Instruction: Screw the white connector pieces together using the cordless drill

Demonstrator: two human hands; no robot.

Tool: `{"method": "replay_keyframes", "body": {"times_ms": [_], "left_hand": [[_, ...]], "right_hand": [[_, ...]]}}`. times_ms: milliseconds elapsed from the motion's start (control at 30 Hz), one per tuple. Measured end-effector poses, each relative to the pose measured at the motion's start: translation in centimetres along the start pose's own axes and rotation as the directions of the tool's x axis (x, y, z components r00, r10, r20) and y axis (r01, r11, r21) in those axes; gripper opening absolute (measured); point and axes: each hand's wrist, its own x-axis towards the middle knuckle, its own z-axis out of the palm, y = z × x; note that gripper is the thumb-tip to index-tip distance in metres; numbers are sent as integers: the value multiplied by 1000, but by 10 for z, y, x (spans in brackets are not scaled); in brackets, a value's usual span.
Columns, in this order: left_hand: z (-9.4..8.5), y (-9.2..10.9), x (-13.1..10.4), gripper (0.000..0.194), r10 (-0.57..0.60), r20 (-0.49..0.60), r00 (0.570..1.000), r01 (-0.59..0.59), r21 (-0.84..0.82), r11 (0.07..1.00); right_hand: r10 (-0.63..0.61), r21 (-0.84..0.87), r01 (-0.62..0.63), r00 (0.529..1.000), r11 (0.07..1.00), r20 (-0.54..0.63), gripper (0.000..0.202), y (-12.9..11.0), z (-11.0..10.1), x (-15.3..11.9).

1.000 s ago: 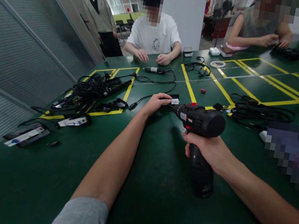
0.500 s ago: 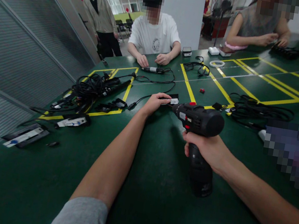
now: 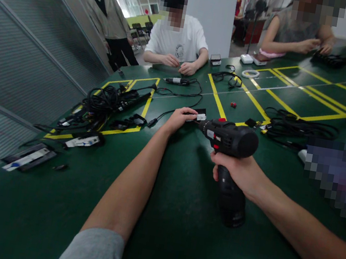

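Note:
My right hand point(image 3: 236, 169) is wrapped round the grip of a black and red cordless drill point(image 3: 229, 137). Its chuck points left and away from me, and the bit's tip is against or just beside a black part with a white label point(image 3: 201, 115). That part lies on the green table, where my left hand point(image 3: 179, 119) grips its near left side with bent fingers. The drill partly covers the part, so the exact contact of the bit is hidden. A black cable with a plug point(image 3: 153, 122) lies just left of my left hand.
Bundled black cables point(image 3: 107, 103) lie at left within yellow tape, with labelled black pieces point(image 3: 83, 141) nearer me. More coiled cable point(image 3: 299, 128) lies at right. A pen-like black corded tool point(image 3: 177, 81) is beyond my left hand, before a seated person point(image 3: 179, 42).
My hands and the drill hold almost still. The person across the table has lifted a hand from the pen-like tool and brought both hands together.

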Motion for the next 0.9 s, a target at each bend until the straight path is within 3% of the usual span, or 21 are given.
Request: {"method": "replay_keyframes", "body": {"times_ms": [900], "left_hand": [[-1, -2, 1, 32, 32, 9, 999, -32, -3, 999]], "right_hand": [[0, 9, 0, 1000, 1000, -10, 9, 1, 1, 0]]}}
